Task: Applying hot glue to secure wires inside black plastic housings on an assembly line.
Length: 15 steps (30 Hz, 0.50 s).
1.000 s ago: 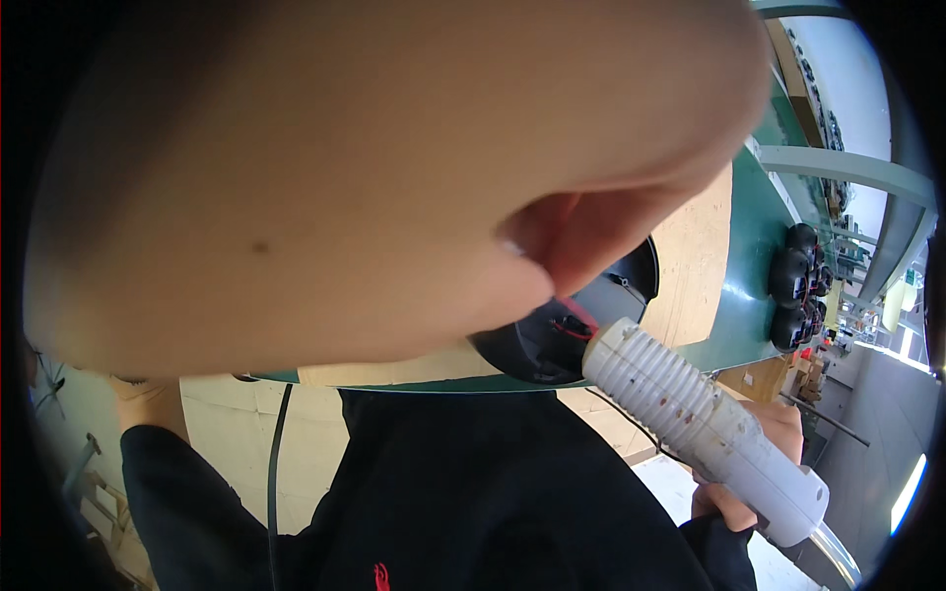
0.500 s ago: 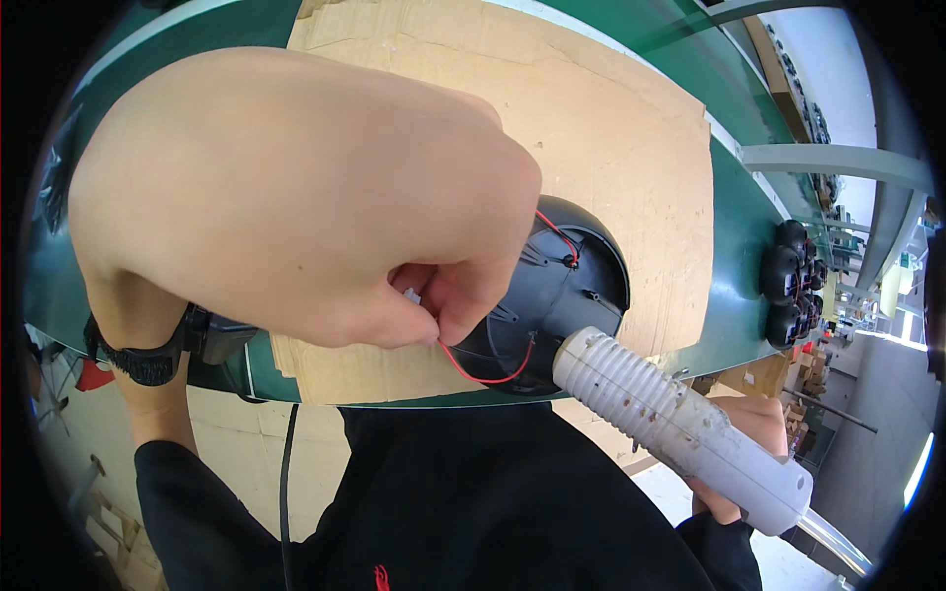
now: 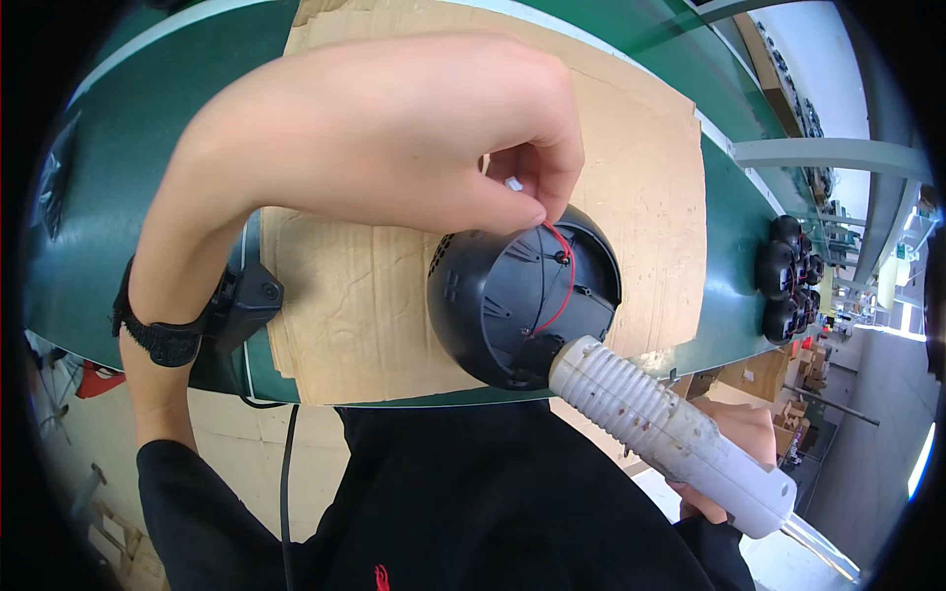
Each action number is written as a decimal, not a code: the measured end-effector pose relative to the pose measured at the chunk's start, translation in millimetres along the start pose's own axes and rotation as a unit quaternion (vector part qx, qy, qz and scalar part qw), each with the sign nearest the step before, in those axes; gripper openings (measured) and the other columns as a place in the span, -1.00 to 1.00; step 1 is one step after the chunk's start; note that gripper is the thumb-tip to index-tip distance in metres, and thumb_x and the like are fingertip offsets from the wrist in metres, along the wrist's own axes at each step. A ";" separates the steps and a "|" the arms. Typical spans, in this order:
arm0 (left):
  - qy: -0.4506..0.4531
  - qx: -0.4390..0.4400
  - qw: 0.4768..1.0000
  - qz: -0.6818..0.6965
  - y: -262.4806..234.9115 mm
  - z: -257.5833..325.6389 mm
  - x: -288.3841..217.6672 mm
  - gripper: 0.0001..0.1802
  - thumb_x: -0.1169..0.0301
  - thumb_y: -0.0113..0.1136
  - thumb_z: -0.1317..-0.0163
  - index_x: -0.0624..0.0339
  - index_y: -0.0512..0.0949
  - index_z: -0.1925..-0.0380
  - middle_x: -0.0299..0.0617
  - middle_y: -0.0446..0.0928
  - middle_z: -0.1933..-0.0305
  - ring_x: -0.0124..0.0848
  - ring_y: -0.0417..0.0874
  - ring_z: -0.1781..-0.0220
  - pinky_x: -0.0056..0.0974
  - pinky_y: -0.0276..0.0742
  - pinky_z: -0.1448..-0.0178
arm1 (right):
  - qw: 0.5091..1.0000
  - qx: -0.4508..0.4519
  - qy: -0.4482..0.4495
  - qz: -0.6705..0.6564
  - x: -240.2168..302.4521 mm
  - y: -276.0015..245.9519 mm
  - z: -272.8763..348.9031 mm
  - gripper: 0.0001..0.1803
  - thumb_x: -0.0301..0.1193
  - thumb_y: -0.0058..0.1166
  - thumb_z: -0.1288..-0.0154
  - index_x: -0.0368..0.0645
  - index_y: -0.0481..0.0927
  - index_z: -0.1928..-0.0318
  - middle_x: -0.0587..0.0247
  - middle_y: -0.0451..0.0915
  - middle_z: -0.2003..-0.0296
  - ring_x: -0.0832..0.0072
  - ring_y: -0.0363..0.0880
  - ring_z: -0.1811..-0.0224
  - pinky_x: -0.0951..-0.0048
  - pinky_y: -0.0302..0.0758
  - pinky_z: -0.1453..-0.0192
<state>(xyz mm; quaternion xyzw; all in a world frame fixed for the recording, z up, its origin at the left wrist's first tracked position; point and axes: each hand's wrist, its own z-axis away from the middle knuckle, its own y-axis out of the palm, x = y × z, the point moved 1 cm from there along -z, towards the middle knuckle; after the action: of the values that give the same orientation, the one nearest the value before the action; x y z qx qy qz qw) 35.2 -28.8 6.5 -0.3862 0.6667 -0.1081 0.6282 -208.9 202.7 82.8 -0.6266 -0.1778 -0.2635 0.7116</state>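
A round black plastic housing (image 3: 488, 305) lies on a cardboard sheet (image 3: 641, 197), its open side facing me, with a red wire (image 3: 564, 281) looping inside. My left hand (image 3: 394, 148) hovers above it, thumb and forefinger pinched on a small white piece at the end of the red wire, just over the housing's rim. My right hand (image 3: 734, 438), low at the right, grips a white ribbed tool (image 3: 655, 424) whose tip pushes into the housing's lower edge. A black band sits on my left wrist.
The cardboard rests on a green conveyor belt (image 3: 128, 158). A black box with a cable (image 3: 246, 300) is fixed at the belt's near edge. Several more black housings (image 3: 788, 276) sit further right on the belt. Shelving and boxes stand at far right.
My left hand has drawn away from the camera and up over the housing, now pinching the wire end above the rim. The housing and white tool are uncovered and the view has steadied.
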 end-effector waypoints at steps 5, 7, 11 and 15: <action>-0.022 -0.030 0.999 -0.008 10.0 0.8 7.0 -0.87 0.56 0.30 -0.22 0.31 0.75 0.25 -0.10 0.72 0.30 -0.31 0.71 0.32 -0.29 0.69 0.18 | 0.999 -0.001 -0.025 -0.044 -21.5 1.0 10.5 -0.42 0.02 0.31 0.22 -0.33 0.71 0.44 0.11 0.66 0.56 0.26 0.61 0.61 0.39 0.53 0.36; -0.020 -0.041 0.999 0.006 11.6 0.2 8.0 -0.85 0.55 0.31 -0.22 0.32 0.76 0.22 -0.09 0.73 0.29 -0.32 0.72 0.32 -0.30 0.69 0.17 | 0.998 0.017 -0.046 -0.040 -21.4 -0.1 12.7 -0.42 0.03 0.32 0.20 -0.33 0.70 0.44 0.11 0.66 0.56 0.25 0.62 0.61 0.39 0.54 0.34; -0.018 -0.047 0.999 -0.010 14.0 -3.3 8.0 -0.84 0.55 0.32 -0.23 0.33 0.76 0.21 -0.08 0.73 0.29 -0.33 0.72 0.32 -0.31 0.70 0.17 | 0.995 0.058 -0.049 -0.067 -24.7 0.6 12.8 -0.47 0.03 0.34 0.08 -0.28 0.69 0.48 0.13 0.67 0.56 0.26 0.66 0.56 0.36 0.56 0.35; -0.005 -0.063 0.998 -0.012 14.5 -0.7 8.4 -0.83 0.54 0.32 -0.22 0.34 0.76 0.20 -0.08 0.73 0.30 -0.33 0.72 0.32 -0.30 0.70 0.18 | 0.988 0.077 -0.113 -0.075 -29.5 1.9 16.5 -0.61 -0.15 0.38 0.04 -0.29 0.70 0.43 0.11 0.70 0.49 0.25 0.71 0.50 0.35 0.59 0.33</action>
<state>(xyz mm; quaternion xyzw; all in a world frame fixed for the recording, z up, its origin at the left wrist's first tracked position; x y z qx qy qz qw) 29.8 -24.7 -8.8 -0.4339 0.6645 -0.0717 0.6042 -230.1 223.6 66.5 -0.5810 -0.3232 -0.2287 0.7111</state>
